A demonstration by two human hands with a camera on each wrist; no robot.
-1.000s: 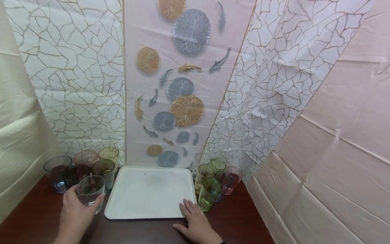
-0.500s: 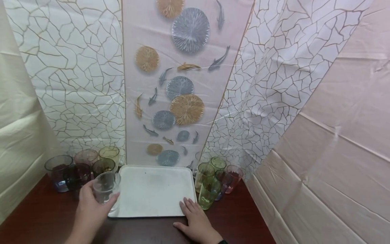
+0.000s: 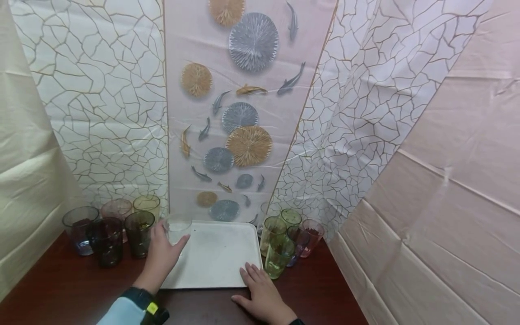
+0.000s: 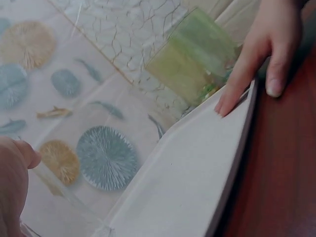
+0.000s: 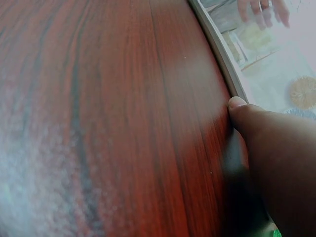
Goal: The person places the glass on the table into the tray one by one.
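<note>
My left hand (image 3: 163, 253) grips a clear drinking glass (image 3: 177, 224) over the left part of the white tray (image 3: 223, 257). Thumb and fingers lie on opposite sides of the glass; its lower part is partly hidden by the hand. Whether the base touches the tray cannot be made out. In the left wrist view, part of the left hand (image 4: 14, 177) shows at the left edge. My right hand (image 3: 260, 291) rests with straight fingers on the tray's near right corner. Its thumb (image 5: 238, 104) lies by the tray's edge in the right wrist view.
Several tinted glasses stand left of the tray, among them a dark one (image 3: 107, 246) and a brown one (image 3: 139, 237). More are grouped close to its right side, a green glass (image 3: 279, 258) nearest. Patterned cloth (image 3: 252, 90) hangs behind the dark red wooden table (image 3: 321, 293).
The left hand has carried the clear glass rightward and farther back, from beside the left glasses to over the tray. The right hand has stayed on the tray corner.
</note>
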